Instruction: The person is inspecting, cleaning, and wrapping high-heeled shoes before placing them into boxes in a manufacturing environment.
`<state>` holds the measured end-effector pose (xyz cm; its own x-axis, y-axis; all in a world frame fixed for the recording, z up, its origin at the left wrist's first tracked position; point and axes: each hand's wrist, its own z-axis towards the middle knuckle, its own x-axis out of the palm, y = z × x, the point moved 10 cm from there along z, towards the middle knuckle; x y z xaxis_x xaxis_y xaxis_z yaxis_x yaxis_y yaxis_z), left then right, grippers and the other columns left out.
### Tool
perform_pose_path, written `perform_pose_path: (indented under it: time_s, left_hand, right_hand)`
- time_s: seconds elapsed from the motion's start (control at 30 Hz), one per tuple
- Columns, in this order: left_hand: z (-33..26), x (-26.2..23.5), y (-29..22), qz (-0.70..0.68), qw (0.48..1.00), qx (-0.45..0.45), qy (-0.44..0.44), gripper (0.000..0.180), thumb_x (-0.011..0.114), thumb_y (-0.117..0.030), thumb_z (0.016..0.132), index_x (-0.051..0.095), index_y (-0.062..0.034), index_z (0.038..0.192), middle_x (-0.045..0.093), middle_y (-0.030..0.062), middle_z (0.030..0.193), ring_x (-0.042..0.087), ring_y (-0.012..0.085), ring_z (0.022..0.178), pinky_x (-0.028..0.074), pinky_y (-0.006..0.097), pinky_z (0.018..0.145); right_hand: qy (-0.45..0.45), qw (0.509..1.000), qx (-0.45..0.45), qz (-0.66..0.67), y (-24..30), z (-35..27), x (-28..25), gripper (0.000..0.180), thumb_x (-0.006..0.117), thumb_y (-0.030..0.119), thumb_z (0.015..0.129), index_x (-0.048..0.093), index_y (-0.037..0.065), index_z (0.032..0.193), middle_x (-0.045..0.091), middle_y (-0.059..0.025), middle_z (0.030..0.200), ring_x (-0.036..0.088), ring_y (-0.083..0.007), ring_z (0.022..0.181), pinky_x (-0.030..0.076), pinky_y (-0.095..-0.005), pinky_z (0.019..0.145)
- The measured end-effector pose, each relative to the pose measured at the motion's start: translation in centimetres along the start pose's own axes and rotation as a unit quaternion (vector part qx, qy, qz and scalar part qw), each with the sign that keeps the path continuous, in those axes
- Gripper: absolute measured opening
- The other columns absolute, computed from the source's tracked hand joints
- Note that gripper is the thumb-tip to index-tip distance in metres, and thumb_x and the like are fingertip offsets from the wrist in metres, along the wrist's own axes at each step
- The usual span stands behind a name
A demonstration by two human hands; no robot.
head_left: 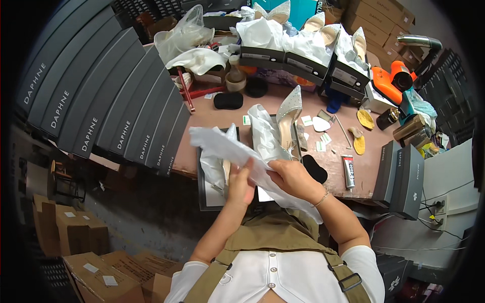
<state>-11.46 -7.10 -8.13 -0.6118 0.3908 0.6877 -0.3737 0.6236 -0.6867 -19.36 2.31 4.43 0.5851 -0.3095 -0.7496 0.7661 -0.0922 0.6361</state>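
Note:
A long strip of white tissue paper (227, 147) stretches slantwise between my hands, over the near edge of the table. My left hand (241, 186) grips it from the left side, with some fingers hidden by the paper. My right hand (294, 179) is closed on the paper's right part, fingers curled over it. Just beyond, a sparkly pointed high-heeled shoe (290, 112) stands toe up beside crumpled tissue (261, 126) in a box. To the left, another open shoebox (201, 194) holds tissue and part of a shoe, partly covered by my hand and the paper.
Tall stacked grey shoeboxes (121, 101) wall off the left. Open boxes with shoes (304, 65) line the back. At right lie a glue tube (349, 171), yellow sponge pads (365, 119) and an orange heat tool (386, 86). Cardboard cartons (103, 278) sit on the floor lower left.

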Motion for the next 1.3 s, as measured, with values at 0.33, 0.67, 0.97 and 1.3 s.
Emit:
perform_pose_path:
  time_s: [0.33,0.67,0.97,1.3]
  left_hand:
    - [1.8,0.1,-6.2,-0.011,0.999,0.007,-0.047,0.030,0.062,-0.010,0.089,0.055,-0.0028,0.117,0.061,0.0049,0.109,0.059,0.0171,0.099,0.047,0.033,0.088]
    - [4.6,-6.2,-9.0,0.080,0.980,0.120,-0.135,0.026,0.064,-0.012,0.088,0.059,0.0025,0.110,0.062,0.0087,0.108,0.060,0.0169,0.093,0.050,0.031,0.081]
    - [2.9,-2.0,-7.4,0.062,0.989,0.106,-0.082,0.026,0.065,-0.014,0.088,0.060,0.0016,0.109,0.062,0.0070,0.106,0.059,0.0152,0.094,0.048,0.030,0.082]
    - [2.9,-6.1,-7.3,-0.005,0.992,0.064,-0.111,0.030,0.064,-0.013,0.088,0.056,-0.0002,0.115,0.060,0.0063,0.109,0.058,0.0174,0.099,0.047,0.032,0.087]
  right_hand:
    - [0.081,0.977,0.078,0.181,-1.9,-1.0,0.8,0.029,0.064,0.015,0.081,0.057,-0.002,0.104,0.061,-0.0195,0.075,0.062,-0.0294,0.072,0.048,-0.0358,0.068]
    - [0.129,0.878,0.405,0.223,-12.4,-21.6,0.2,0.009,0.064,0.006,0.081,0.059,-0.002,0.083,0.061,-0.0053,0.065,0.063,-0.0112,0.060,0.051,-0.0263,0.056]
    - [-0.130,0.990,-0.017,0.046,-0.8,-2.8,-1.7,0.035,0.066,0.024,0.085,0.058,0.001,0.110,0.064,-0.0170,0.093,0.061,-0.0305,0.081,0.050,-0.0323,0.070]
    - [-0.004,0.993,0.088,0.084,-3.9,-1.1,1.8,0.029,0.059,0.021,0.090,0.054,-0.002,0.073,0.051,-0.0196,0.061,0.048,-0.0363,0.055,0.039,-0.0394,0.053]
